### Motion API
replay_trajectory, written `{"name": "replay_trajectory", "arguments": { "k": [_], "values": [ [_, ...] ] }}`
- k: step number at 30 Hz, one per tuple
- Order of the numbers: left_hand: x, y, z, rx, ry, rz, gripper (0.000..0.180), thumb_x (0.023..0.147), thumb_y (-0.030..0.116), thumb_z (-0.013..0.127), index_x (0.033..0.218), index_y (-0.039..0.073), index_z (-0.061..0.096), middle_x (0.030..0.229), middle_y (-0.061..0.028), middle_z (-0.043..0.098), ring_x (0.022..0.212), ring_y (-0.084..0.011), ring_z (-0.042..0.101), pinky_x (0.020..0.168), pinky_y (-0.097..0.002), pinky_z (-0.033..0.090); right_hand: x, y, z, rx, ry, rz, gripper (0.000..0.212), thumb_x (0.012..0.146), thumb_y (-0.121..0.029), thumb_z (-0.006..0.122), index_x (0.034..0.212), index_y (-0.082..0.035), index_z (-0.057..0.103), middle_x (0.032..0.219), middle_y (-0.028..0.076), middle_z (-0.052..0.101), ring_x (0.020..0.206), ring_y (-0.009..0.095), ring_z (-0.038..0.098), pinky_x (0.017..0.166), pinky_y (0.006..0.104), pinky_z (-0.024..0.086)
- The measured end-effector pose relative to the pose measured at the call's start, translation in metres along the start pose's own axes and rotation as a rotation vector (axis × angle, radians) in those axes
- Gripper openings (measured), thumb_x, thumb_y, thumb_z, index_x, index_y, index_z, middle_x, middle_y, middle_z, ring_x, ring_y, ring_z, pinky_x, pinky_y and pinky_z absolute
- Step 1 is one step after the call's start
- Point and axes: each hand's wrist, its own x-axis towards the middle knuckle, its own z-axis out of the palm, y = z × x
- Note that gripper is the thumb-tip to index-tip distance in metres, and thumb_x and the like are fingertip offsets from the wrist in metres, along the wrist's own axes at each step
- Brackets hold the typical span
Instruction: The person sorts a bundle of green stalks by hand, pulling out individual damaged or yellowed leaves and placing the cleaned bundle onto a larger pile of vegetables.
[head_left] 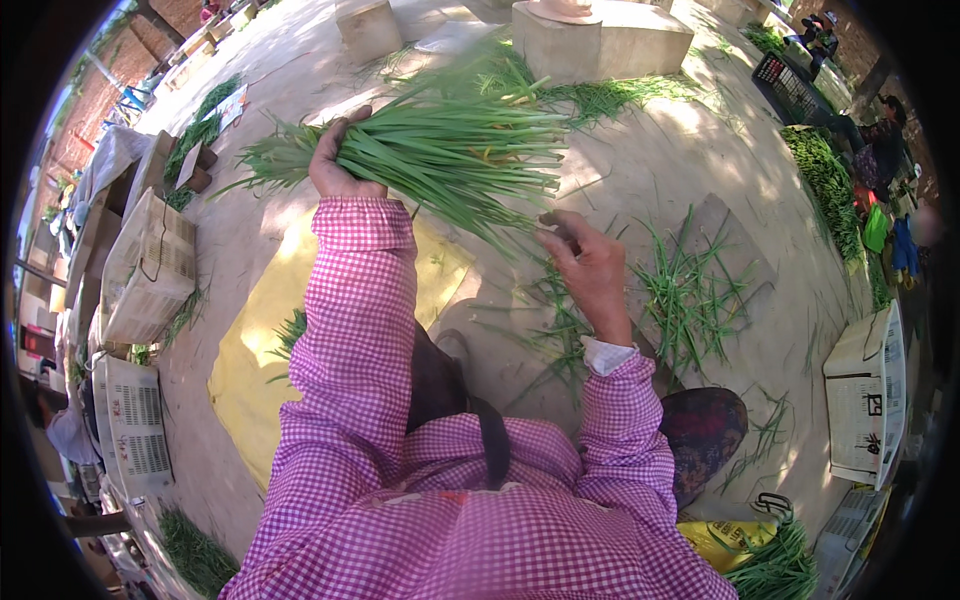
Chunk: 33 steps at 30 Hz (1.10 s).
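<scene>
A large bunch of garlic chives [460, 140] is held up sideways in front of me. My left hand [340, 160] is wrapped round it towards its left end, with the thumb on the near side. Long flat green leaves fan out to the right, a few of them yellowed. My right hand [588, 262] has its thumb and forefinger pinched at the ends of the lowest stalks; the exact contact is too small to make out. Below and right of that hand, loose chive scraps [690, 295] lie on a flat grey-brown sheet [740, 250] and the ground.
A yellow sheet [250, 345] covers the ground at my left. Cream plastic crates stand at the left [150, 265] and right [865, 400]. Stone blocks [600, 45] and more greens lie ahead. Another person [880, 140] sits at the far right beside a green heap [820, 180].
</scene>
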Motion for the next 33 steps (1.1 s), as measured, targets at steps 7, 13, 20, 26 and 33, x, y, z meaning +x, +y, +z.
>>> {"name": "replay_trajectory", "arguments": {
  "k": [7,13,20,26,33],
  "values": [
    [-0.005,-0.01,0.007,0.0,0.016,-0.039,0.026,0.083,0.007,0.049,0.103,-0.01,0.051,0.1,-0.0256,0.061,0.092,-0.0365,0.06,0.086,-0.0498,0.05,0.0,-0.001,0.008,-0.196,0.114,-0.257,0.009,0.082,-0.017,0.064,0.079,-0.009,0.062,0.061,0.009,0.057,0.051,0.028,0.056,0.047,0.0373,0.041],
    [0.001,-0.013,0.004,0.03,0.03,0.015,0.028,0.084,0.008,0.048,0.105,-0.01,0.049,0.102,-0.0259,0.061,0.095,-0.0367,0.059,0.087,-0.0504,0.049,0.007,0.059,-0.042,-0.61,0.464,0.014,0.013,0.083,-0.022,0.065,0.087,-0.01,0.065,0.063,0.01,0.06,0.051,0.026,0.058,0.05,0.0342,0.044],
    [0.007,-0.027,0.005,0.01,0.039,-0.025,0.026,0.085,0.01,0.046,0.106,-0.006,0.045,0.106,-0.026,0.059,0.098,-0.0374,0.057,0.089,-0.0522,0.048,-0.003,0.097,-0.069,-0.593,0.217,0.191,0.026,0.084,-0.027,0.063,0.101,-0.007,0.064,0.087,0.012,0.065,0.07,0.028,0.061,0.065,0.0366,0.046],
    [0.005,-0.056,0.01,0.054,0.0,-0.099,0.021,0.087,0.011,0.044,0.104,-0.001,0.045,0.105,-0.0253,0.059,0.097,-0.0375,0.057,0.088,-0.0536,0.048,-0.006,0.047,-0.01,0.534,-0.124,0.416,0.024,0.087,-0.02,0.06,0.093,0.003,0.063,0.072,0.002,0.059,0.062,0.009,0.056,0.059,0.0267,0.042],
    [0.012,-0.08,0.009,0.072,-0.05,-0.158,0.017,0.086,0.01,0.045,0.1,0.001,0.045,0.101,-0.023,0.061,0.096,-0.037,0.057,0.086,-0.0526,0.048,-0.006,0.056,-0.02,0.659,0.18,0.511,0.021,0.088,-0.018,0.058,0.083,0.002,0.065,0.061,0.001,0.054,0.054,0.007,0.051,0.055,0.022,0.039]
  ]
}}
